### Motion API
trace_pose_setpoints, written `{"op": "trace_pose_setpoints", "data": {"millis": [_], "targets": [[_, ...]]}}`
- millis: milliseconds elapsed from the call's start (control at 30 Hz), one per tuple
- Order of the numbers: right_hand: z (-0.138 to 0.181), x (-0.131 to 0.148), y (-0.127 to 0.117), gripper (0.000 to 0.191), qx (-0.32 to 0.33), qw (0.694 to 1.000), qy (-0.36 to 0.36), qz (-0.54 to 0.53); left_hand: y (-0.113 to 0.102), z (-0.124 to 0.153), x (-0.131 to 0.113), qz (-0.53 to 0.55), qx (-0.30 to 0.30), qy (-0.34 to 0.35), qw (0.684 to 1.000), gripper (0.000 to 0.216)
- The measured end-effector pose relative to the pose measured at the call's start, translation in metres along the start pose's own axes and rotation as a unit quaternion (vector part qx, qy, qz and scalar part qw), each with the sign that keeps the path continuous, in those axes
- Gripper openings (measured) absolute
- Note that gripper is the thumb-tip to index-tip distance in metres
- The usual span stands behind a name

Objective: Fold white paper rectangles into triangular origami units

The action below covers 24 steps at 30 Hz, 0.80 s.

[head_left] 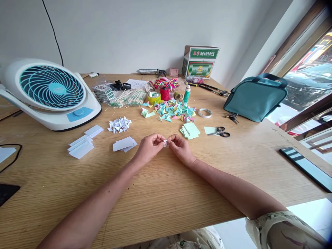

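Paper scrap (165,143), small and white, is pinched right between the left hand (149,147) and right hand (181,148), both sets of fingers closed on it over the desk (168,197); neither's nearer, long axis honestly can't tell.

White characters on the green-and-white cardboard box (201,61) read "娱乐会所专用扑克"; handwriting on the flat white paper sheet (137,84) and brown wooden tabletop (168,190) is too unclear to read.

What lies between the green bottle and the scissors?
In the head view, a roll of tape lies flat on the table between them.
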State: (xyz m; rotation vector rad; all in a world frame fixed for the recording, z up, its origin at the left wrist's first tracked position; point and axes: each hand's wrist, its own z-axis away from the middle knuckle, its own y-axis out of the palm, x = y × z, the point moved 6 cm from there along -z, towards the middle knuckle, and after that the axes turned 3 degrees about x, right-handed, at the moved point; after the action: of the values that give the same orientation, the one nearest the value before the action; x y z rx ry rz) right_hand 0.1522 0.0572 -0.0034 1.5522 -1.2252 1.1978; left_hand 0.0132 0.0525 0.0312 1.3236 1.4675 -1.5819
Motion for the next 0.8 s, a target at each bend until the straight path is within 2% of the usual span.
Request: {"op": "trace_pose_setpoints", "data": {"millis": [133, 267, 400, 567, 800], "targets": [[0.001, 0.001, -0.003, 0.031, -0.021, 1.000, 0.008, -0.009, 0.004, 0.002, 0.007, 0.106, 0.032, -0.067, 0.992, 0.038], [0.001, 0.000, -0.003, 0.030, -0.020, 0.999, 0.005, -0.035, 0.014, 0.005, 0.010, 0.145, 0.055, -0.100, 0.983, 0.040], [0.001, -0.003, -0.002, 0.029, -0.018, 0.998, 0.009, -0.058, 0.019, 0.006, 0.013, 0.163, 0.034, -0.091, 0.982, 0.038], [0.000, -0.003, -0.004, 0.029, -0.022, 0.999, 0.004, -0.045, 0.014, 0.002, 0.017, 0.141, -0.009, -0.065, 0.988, 0.033], [0.000, -0.003, -0.004, 0.026, -0.027, 0.999, -0.014, -0.035, 0.012, 0.002, 0.009, 0.129, 0.003, -0.039, 0.991, 0.031]]}}
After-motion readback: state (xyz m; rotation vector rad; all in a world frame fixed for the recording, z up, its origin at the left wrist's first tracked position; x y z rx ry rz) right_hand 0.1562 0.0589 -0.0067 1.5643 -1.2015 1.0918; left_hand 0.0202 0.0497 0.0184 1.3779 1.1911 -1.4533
